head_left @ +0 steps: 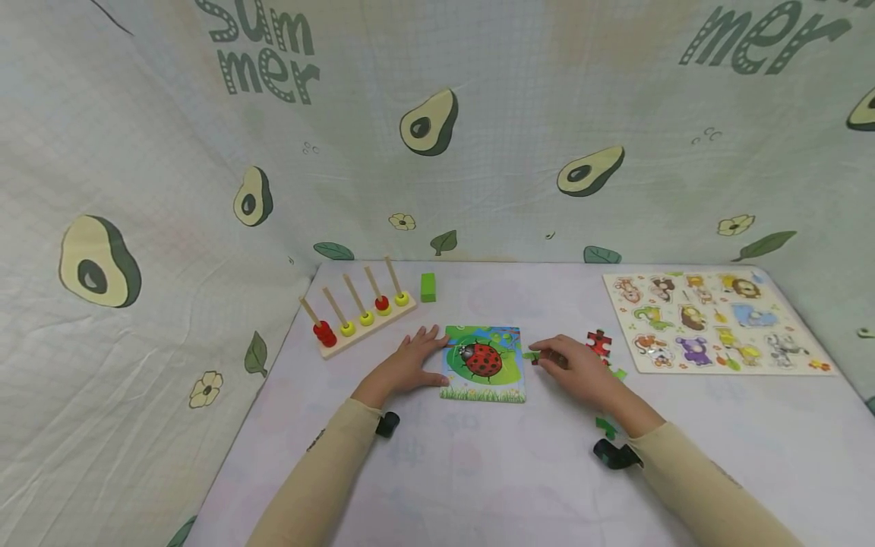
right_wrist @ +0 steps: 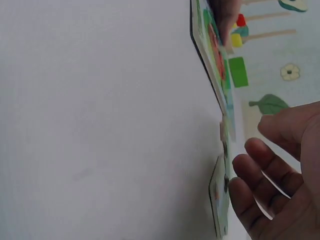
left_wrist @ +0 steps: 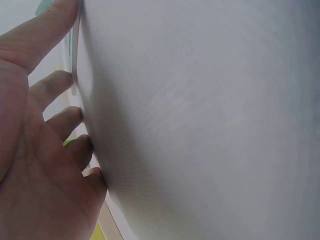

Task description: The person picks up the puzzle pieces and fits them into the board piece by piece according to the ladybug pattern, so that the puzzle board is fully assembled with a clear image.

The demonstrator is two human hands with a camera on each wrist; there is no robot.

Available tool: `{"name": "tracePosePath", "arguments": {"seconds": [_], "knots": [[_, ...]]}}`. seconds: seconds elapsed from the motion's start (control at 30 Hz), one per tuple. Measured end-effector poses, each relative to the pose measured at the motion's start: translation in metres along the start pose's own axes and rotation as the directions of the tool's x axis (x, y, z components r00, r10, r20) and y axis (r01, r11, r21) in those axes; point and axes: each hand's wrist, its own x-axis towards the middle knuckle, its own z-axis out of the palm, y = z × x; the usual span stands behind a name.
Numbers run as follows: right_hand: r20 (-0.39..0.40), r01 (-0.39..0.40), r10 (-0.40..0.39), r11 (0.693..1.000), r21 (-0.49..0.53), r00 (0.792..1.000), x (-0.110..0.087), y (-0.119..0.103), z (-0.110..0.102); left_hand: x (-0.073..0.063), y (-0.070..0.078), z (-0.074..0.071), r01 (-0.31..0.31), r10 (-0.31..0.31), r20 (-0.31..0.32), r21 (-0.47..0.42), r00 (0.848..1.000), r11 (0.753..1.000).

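Observation:
The ladybug picture board (head_left: 481,361) lies flat on the table. My left hand (head_left: 408,363) rests at its left edge, thumb and fingers spread and touching the border. In the left wrist view the same hand (left_wrist: 50,130) has its fingertips against the table and board edge. Just right of the board is a small green and dark puzzle piece (head_left: 531,355). My right hand (head_left: 570,366) is over it, fingertips close to it. In the right wrist view, a gap shows between thumb and fingers of that hand (right_wrist: 280,175); nothing is visibly gripped.
A red puzzle piece (head_left: 599,343) and a green piece (head_left: 605,427) lie near my right hand. At the right is an animal peg board (head_left: 632,334). A wooden ring stacker (head_left: 369,328) and a green block (head_left: 428,288) stand at the back left.

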Motion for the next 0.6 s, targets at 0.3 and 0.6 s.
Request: {"name": "tracePosePath", "arguments": {"seconds": [0.3,0.6], "knots": [[-0.026,-0.032,0.031,0.999,-0.036,0.999,-0.015,0.026,-0.025,0.000,0.001,-0.001,0.005,-0.005,0.006,-0.003,1.000,1.000],[-0.045,-0.053,0.050,0.995,-0.087,0.998,-0.020,0.046,-0.048,0.001,-0.001,0.001,0.012,-0.012,0.003,0.003,1.000,1.000]]}}
